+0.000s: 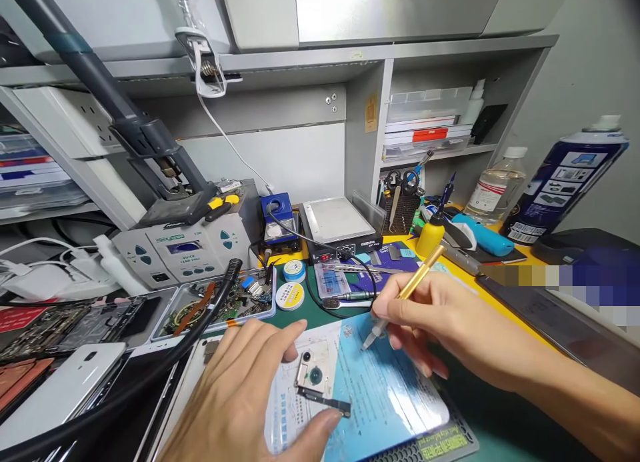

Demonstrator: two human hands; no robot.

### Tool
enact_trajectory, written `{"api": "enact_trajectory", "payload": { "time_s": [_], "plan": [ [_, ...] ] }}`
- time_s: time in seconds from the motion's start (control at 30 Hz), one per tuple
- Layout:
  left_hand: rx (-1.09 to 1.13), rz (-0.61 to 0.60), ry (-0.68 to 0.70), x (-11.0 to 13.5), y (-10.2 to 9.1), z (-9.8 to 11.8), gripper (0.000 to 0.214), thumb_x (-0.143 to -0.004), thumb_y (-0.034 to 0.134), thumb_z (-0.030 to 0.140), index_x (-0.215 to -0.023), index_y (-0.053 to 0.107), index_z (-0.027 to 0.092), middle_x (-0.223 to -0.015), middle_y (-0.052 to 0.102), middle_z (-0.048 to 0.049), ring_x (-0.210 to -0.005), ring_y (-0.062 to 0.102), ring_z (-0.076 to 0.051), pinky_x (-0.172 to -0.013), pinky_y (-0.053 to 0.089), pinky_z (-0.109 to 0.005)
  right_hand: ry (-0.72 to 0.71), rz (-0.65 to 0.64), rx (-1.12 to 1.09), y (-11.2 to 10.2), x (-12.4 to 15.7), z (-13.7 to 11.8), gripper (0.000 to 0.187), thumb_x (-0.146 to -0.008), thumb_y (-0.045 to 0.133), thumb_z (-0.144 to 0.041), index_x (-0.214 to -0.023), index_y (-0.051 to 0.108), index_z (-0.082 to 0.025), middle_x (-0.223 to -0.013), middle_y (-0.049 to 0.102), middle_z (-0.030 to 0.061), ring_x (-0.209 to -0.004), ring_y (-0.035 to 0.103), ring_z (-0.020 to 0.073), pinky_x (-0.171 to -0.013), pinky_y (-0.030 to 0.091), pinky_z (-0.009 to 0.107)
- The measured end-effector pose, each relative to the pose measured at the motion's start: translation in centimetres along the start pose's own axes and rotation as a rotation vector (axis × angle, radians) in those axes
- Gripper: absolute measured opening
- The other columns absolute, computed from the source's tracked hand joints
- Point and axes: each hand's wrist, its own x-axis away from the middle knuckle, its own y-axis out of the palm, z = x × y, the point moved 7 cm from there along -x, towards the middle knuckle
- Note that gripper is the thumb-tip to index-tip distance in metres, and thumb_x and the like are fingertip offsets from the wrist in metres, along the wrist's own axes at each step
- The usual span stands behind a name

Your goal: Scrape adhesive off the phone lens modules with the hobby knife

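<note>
My left hand (245,395) rests on the bench, thumb and forefinger spread around a small phone camera module (311,375) with a thin black flex strip (325,402); the thumb tip touches the strip's end. The parts lie on a white and blue printed sheet (385,389). My right hand (440,322) is closed on a gold-handled tool (400,295) held like a pen. Its silver tip points down at the blue sheet, right of the module.
A tray of circuit parts (220,302) and phone pieces lie left. Behind stand a soldering station (185,245), a heating plate (340,225), solder reels (290,295), a yellow bottle (431,235), a spray can (565,182) and a clear bottle (495,189). A black hose (165,362) crosses the left.
</note>
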Motion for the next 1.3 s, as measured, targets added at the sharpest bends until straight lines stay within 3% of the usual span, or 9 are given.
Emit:
{"api": "enact_trajectory", "payload": {
  "time_s": [0.17, 0.27, 0.43, 0.6, 0.77, 0.9, 1.1, 1.3],
  "plan": [
    [-0.008, 0.022, -0.029, 0.2, 0.1, 0.8, 0.051, -0.086, 0.07, 0.043, -0.129, 0.051, 0.023, -0.098, 0.066, -0.0018, -0.095, 0.067, -0.024, -0.086, 0.052, -0.04, 0.017, 0.043, 0.035, -0.2, -0.4, 0.3, 0.029, -0.084, 0.072, -0.038, -0.07, 0.057, -0.018, -0.059, 0.063, -0.0014, -0.038, 0.051, 0.0077, -0.032, 0.035, 0.016],
    [-0.047, 0.007, -0.051, 0.3, 0.2, 1.0, 0.043, -0.089, 0.065, 0.037, -0.127, 0.051, 0.023, -0.102, 0.068, -0.0032, -0.097, 0.068, -0.026, -0.094, 0.051, -0.046, 0.027, 0.065, 0.026, -0.3, -0.4, 0.3, 0.029, -0.084, 0.072, -0.037, -0.069, 0.057, -0.018, -0.058, 0.063, -0.0017, -0.037, 0.05, 0.0074, -0.031, 0.034, 0.015],
    [-0.045, 0.031, -0.121, 0.3, 0.5, 0.8, 0.043, -0.089, 0.066, 0.04, -0.127, 0.053, 0.024, -0.104, 0.068, -0.0037, -0.099, 0.067, -0.027, -0.093, 0.051, -0.045, 0.048, 0.048, 0.102, -0.3, -0.2, 0.4, 0.025, -0.084, 0.068, -0.034, -0.069, 0.055, -0.019, -0.054, 0.061, -0.0031, -0.036, 0.051, 0.0082, -0.033, 0.035, 0.016],
    [-0.017, 0.042, -0.15, 0.0, 0.7, 0.8, 0.047, -0.091, 0.062, 0.035, -0.135, 0.05, 0.025, -0.103, 0.067, -0.0013, -0.095, 0.066, -0.024, -0.107, 0.043, -0.048, 0.083, 0.034, 0.171, -0.3, -0.2, 0.9, 0.02, -0.086, 0.062, -0.03, -0.071, 0.054, -0.019, -0.055, 0.06, -0.0037, -0.038, 0.053, 0.0086, -0.035, 0.036, 0.017],
    [0.071, 0.059, -0.143, -0.1, 0.3, 0.8, 0.041, -0.091, 0.06, 0.029, -0.13, 0.051, 0.024, -0.099, 0.066, 0.0, -0.091, 0.065, -0.02, -0.088, 0.05, -0.038, 0.115, 0.043, 0.179, -0.3, -0.3, 1.3, 0.019, -0.087, 0.062, -0.03, -0.073, 0.054, -0.019, -0.056, 0.059, -0.0043, -0.038, 0.053, 0.0085, -0.035, 0.036, 0.017],
    [0.087, 0.043, -0.113, 0.0, 0.3, 0.5, 0.04, -0.092, 0.058, 0.025, -0.131, 0.05, 0.023, -0.102, 0.067, -0.0015, -0.093, 0.067, -0.019, -0.089, 0.051, -0.038, 0.117, 0.031, 0.184, -0.4, -0.4, 1.4, 0.021, -0.091, 0.061, -0.033, -0.077, 0.055, -0.019, -0.058, 0.06, -0.0043, -0.038, 0.053, 0.0086, -0.035, 0.038, 0.017],
    [0.045, 0.016, -0.114, 0.3, 0.2, -0.1, 0.048, -0.087, 0.063, 0.034, -0.133, 0.051, 0.029, -0.107, 0.072, -0.0037, -0.095, 0.072, -0.025, -0.092, 0.059, -0.042, 0.127, 0.001, 0.147, -0.5, -0.6, 1.3, 0.022, -0.086, 0.071, -0.033, -0.079, 0.057, -0.019, -0.067, 0.064, -0.0028, -0.043, 0.059, 0.01, -0.036, 0.043, 0.018],
    [0.036, 0.043, -0.181, 0.8, -0.1, -0.2, 0.048, -0.085, 0.063, 0.037, -0.131, 0.054, 0.034, -0.105, 0.073, -0.0012, -0.097, 0.072, -0.029, -0.096, 0.061, -0.048, 0.143, 0.003, 0.11, -0.5, -0.5, 1.6, 0.023, -0.083, 0.074, -0.033, -0.077, 0.058, -0.017, -0.068, 0.067, -0.0012, -0.039, 0.056, 0.0081, -0.034, 0.038, 0.017]
  ]
}}
